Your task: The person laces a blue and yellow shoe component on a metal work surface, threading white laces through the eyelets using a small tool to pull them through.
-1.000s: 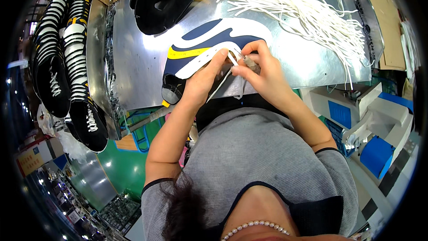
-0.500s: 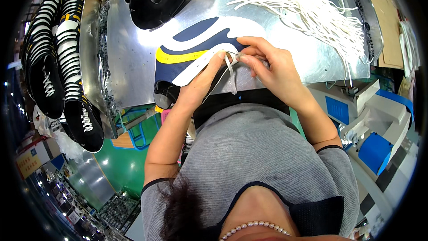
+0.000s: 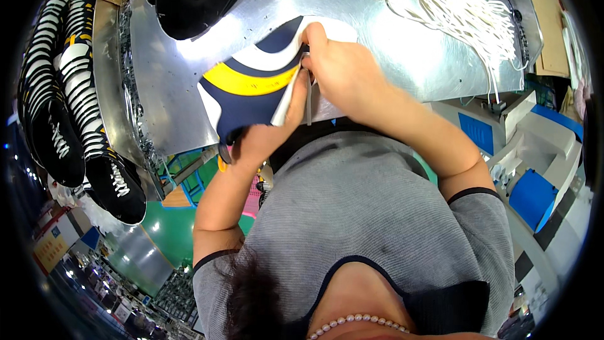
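Observation:
A flat shoe upper (image 3: 251, 106) in navy and white with a yellow stripe is tilted up off the metal table's near edge. My left hand (image 3: 267, 138) is closed on its near side, thumb along the white eyelet edge. At that same edge my right hand (image 3: 346, 75) is closed in a pinch, its fingertips against the upper and partly hidden. A white shoelace (image 3: 309, 104) hangs down from the eyelet edge between my two hands; its upper part runs in under the right fingers.
Loose white laces (image 3: 428, 6) lie in a heap at the back right of the metal table (image 3: 170, 101). A black shoe upper (image 3: 195, 0) lies at the back left. Rows of laced shoes (image 3: 82, 82) stand along the left. A grey-and-blue machine (image 3: 528, 164) is at the right.
The upper has been tilted up and shifted left, its eyelet strip now turned edge-on. My right hand has moved left from beside the eyelets to right against the upper's edge.

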The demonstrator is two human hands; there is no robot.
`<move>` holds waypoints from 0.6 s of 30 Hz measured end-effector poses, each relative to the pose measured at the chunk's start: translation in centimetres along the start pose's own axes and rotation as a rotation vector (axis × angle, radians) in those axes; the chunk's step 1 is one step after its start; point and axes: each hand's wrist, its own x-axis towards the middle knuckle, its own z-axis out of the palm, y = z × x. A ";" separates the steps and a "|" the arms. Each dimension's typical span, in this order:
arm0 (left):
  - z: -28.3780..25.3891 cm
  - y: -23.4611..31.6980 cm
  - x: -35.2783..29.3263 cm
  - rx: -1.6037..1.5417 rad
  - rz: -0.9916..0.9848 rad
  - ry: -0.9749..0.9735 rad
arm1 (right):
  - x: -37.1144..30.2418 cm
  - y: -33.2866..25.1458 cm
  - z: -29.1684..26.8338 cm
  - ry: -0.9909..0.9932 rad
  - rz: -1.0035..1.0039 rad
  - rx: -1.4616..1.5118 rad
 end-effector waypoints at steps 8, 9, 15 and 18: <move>-2.2 -2.0 0.9 -0.983 -0.812 -0.243 | -0.6 2.7 -7.7 0.115 0.316 0.106; -1.8 -1.5 1.2 -0.988 -0.809 -0.216 | -0.7 4.1 -5.7 0.116 0.445 0.576; -2.1 -1.8 2.0 -0.648 -0.829 -0.020 | 0.6 3.5 -2.4 0.151 0.546 1.016; -2.5 -4.4 1.2 -0.209 -0.514 -0.212 | 1.2 3.6 -2.8 0.201 0.547 1.167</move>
